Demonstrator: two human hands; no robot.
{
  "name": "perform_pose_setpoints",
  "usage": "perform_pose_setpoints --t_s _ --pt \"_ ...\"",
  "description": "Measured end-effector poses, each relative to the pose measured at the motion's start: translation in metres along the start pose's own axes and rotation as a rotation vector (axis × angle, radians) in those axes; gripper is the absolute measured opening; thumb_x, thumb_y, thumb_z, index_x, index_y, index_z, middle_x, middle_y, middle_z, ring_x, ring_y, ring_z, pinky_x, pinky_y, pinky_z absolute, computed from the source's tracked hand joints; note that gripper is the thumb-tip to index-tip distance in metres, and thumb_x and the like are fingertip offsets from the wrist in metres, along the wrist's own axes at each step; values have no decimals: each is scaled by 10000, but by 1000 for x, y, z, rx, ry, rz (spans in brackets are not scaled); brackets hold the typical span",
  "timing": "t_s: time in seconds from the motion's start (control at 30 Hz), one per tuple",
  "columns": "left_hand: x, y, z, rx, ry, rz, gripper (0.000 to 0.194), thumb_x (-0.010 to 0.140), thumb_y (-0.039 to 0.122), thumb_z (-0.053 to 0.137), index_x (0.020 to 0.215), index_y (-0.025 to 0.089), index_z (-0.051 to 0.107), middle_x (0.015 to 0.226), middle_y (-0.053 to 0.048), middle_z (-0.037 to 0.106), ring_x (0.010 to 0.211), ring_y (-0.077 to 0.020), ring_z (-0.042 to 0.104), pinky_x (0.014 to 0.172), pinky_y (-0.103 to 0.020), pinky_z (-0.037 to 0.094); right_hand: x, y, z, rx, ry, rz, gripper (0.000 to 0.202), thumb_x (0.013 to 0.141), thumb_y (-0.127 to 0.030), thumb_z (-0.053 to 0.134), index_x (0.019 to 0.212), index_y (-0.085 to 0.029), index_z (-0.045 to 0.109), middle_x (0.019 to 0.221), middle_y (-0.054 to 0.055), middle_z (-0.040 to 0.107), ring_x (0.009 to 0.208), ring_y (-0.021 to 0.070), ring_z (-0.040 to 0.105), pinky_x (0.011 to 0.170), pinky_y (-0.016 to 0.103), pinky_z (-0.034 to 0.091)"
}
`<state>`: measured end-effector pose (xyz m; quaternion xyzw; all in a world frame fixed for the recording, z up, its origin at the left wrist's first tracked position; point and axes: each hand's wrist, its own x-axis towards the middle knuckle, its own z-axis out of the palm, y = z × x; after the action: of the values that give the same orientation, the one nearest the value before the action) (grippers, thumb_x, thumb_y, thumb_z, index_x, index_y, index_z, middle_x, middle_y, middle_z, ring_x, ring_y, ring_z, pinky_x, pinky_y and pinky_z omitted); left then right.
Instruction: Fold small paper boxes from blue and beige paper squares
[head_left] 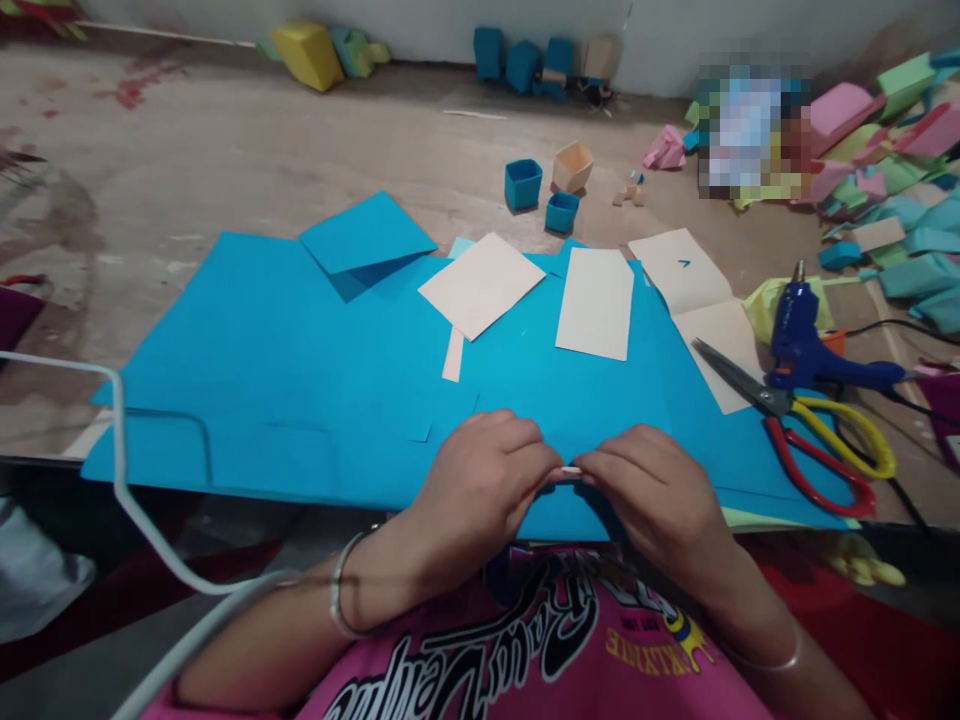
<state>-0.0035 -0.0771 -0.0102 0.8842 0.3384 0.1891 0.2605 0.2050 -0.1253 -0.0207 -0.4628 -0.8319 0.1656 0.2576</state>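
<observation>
My left hand (491,470) and my right hand (656,490) meet over the front edge of a large blue paper sheet (247,340). Both are closed, fingers curled down, pinching a small pale peach paper piece (571,471) between them. Only a narrow edge of that piece shows; my fingers hide the rest. Beyond my hands lie a peach paper square (481,285), a peach strip (453,355) and a peach rectangle with one cut corner (596,303). A folded blue paper (367,235) rests farther left on the sheet.
Scissors (780,405) with yellow and red handles and a blue glue gun (806,340) lie at the right, beside a creased peach sheet (686,270). Small paper boxes (523,184) stand behind. Several coloured paper pieces (915,220) heap up far right. A white tube (118,440) crosses at left.
</observation>
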Motion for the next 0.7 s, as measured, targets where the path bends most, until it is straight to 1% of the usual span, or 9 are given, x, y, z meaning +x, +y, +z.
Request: perform_pose_setpoints --t_s 0.07,0.13,0.23,0.3,0.4,0.53,0.63,0.7 --pt "0 -1 -1 -45 -30 -37 316 985 350 467 845 181 694 738 -25 619 714 -167 519 637 -305 354 1 1 -1 3 -19 20 94 937 -142 518 938 -161 610 820 56 638 766 176 507 695 334 370" --pt "1 -3 -2 -80 -51 -113 264 972 307 497 858 185 701 783 -28 627 750 -167 538 656 -302 374 1 5 -3 -23 -32 62 112 938 -151 514 893 -152 617 786 61 623 760 181 510 687 332 371" --pt "3 -6 -4 -88 -65 -234 196 945 271 544 892 209 722 854 -33 620 794 -168 558 650 -292 383 3 12 -6 -72 -11 90 137 939 -174 520 853 -142 622 766 71 607 754 186 516 671 326 371" --pt "5 -7 -4 -79 -82 -276 176 934 270 560 902 229 728 858 -27 609 796 -167 564 641 -289 381 4 15 -7 -87 -1 89 149 946 -195 517 852 -145 621 765 70 606 749 186 520 666 322 370" --pt "9 -7 -3 -36 -93 -311 169 934 272 555 896 230 715 852 -23 604 803 -174 566 653 -298 380 6 18 -5 -117 8 128 160 956 -243 517 862 -159 617 781 58 615 755 184 531 677 314 371" --pt "14 -7 -3 8 -98 -324 140 933 253 546 887 199 667 865 -27 600 811 -176 556 648 -295 365 9 17 -2 -167 20 198 191 963 -287 511 827 -182 595 776 36 621 741 176 533 685 304 365" --pt "16 -10 -1 25 -84 -305 100 922 215 550 882 187 637 834 -20 585 774 -163 530 614 -281 334 10 17 1 -222 36 272 168 956 -310 518 865 -188 590 768 29 614 727 180 532 658 302 351" --pt "15 -13 1 18 -72 -268 145 934 210 526 866 200 653 810 -17 570 744 -154 515 589 -275 312 10 18 2 -243 47 321 161 947 -330 533 896 -187 585 755 23 602 714 179 534 634 298 341"
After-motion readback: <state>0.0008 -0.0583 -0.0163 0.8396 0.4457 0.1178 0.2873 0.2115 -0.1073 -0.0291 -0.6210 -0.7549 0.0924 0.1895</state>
